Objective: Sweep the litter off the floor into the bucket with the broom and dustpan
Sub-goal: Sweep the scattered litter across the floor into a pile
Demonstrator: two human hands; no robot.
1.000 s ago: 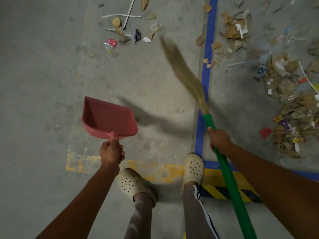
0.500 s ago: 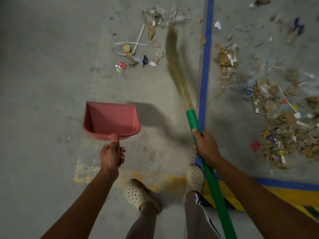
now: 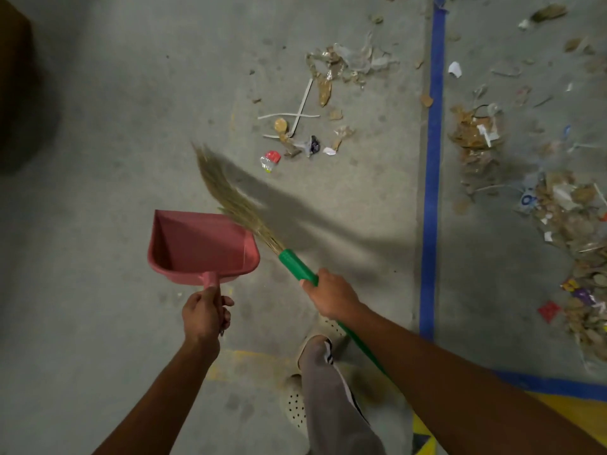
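Gripping dustpan (image 3: 200, 247), left hand (image 3: 203, 315); broom (image 3: 297, 266), right hand (image 3: 333, 297); wrapper (image 3: 527, 200) print blurred.

Pink dustpan (image 3: 200, 247), green broom (image 3: 297, 266) w/ tan bristles, grey floor (image 3: 98, 126), blue tape line (image 3: 433, 159), prob. yellow-black hazard stripes (image 3: 423, 438).

Bare floor (image 3: 98, 165) left of the dustpan (image 3: 197, 244) gives open passage. The broom (image 3: 295, 266) slants across the dustpan's far right corner, closing that side. Scattered litter (image 3: 302, 133) lies ahead, well apart. A denser heap (image 3: 565, 221) lies right of the blue line (image 3: 432, 192). A dark object (image 3: 16, 77) stands far left.
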